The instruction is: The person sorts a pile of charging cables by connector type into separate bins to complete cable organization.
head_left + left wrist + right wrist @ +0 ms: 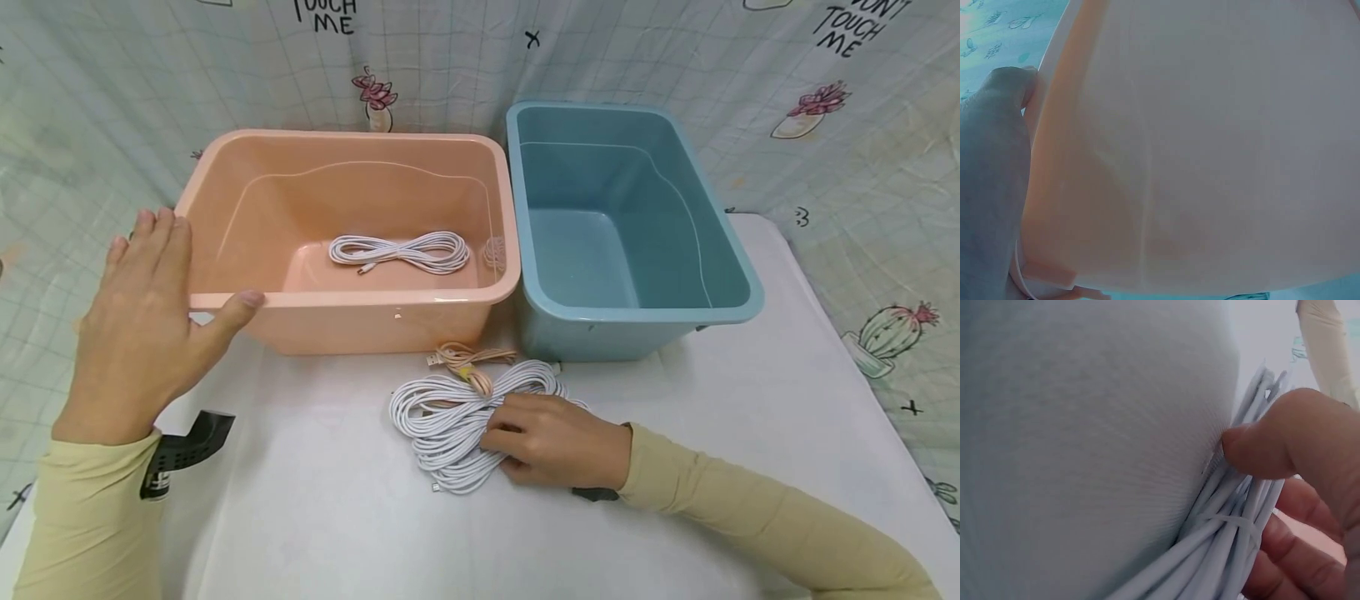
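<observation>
My left hand (pixel 138 333) rests on the near left corner of a peach plastic bin (pixel 360 297), fingers straight along its side and thumb over the front rim. In the left wrist view, the thumb (pixel 1013 84) lies against the rim. With my right hand (pixel 555 442) I grip a coiled white cable (pixel 450 446) on the table. The right wrist view shows thumb and fingers on both sides of the cable bundle (pixel 1229 531), near a thin tie. A beige cable (pixel 480 358) with a USB plug lies beside it. Inside the peach bin is another white coiled cable (pixel 401 252).
A blue bin (pixel 637 315) stands right of the peach one, with nothing showing inside. Both are on a white-covered table (pixel 337 517). Behind them hangs a patterned cloth (pixel 450 67). The coils on the table lie just in front of the bins.
</observation>
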Demonstrator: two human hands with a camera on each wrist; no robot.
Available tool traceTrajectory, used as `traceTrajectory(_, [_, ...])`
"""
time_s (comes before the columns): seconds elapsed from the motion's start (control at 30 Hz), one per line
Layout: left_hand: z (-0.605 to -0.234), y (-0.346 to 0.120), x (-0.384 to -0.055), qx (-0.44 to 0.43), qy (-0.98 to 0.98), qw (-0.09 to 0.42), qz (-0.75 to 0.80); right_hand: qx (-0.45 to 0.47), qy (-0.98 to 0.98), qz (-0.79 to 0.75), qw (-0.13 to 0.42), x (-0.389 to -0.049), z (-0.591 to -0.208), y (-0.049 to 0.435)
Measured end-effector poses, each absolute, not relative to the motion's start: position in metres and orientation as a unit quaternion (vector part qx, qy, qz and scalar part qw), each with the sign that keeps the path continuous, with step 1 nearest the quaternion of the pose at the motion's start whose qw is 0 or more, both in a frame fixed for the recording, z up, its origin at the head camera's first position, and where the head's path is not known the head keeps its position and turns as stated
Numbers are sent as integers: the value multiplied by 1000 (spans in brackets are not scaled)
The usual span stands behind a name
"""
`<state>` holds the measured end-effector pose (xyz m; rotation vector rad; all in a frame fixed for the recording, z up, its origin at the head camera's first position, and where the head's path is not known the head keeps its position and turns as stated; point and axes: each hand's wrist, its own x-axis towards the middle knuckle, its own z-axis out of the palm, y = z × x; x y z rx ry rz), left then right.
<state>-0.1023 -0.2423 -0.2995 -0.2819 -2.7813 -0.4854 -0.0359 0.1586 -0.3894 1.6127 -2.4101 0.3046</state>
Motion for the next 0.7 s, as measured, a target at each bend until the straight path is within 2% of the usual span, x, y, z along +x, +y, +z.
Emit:
traceTrajectory(0.13, [-299,-242,-102,-98,-969,154,-169,541,-829,86,115,-32,-388,158])
traceTrajectory(0.37, [-300,-242,-102,-97,-968,158,-170,510,-852,82,81,-28,-385,157])
traceTrajectory(0.7, [-299,-242,-101,-99,-968,151,-172,526,-847,64,42,-31,-375,157])
